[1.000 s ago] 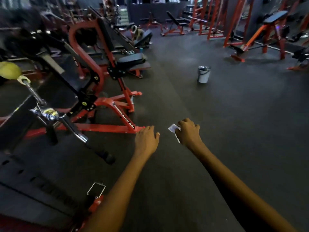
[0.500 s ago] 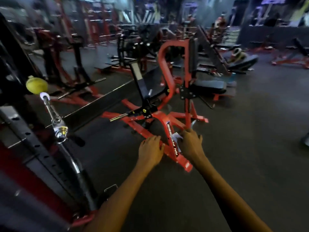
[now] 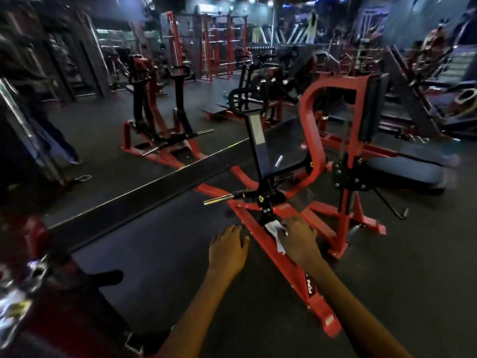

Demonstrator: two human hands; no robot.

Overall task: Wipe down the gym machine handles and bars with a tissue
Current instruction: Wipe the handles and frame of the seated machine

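tissue [image 3: 275, 229] partly hidden by right hand [image 3: 299, 240], bkgd machines blurred

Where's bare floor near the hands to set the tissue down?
Bare dark floor lies under the left hand, between the red base rail and the long black beam. More lies right of the right hand holding the tissue. Ahead it is crowded: silver peg, red frame.

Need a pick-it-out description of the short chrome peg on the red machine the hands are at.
Start at the big red-framed machine in the middle, with the person's right hand holding a white tissue over its floor rail. Just above that hand sits a black pivot block. The chrome peg sticks out leftward from it: short, shiny and bare, unlike the painted red tubes around it.
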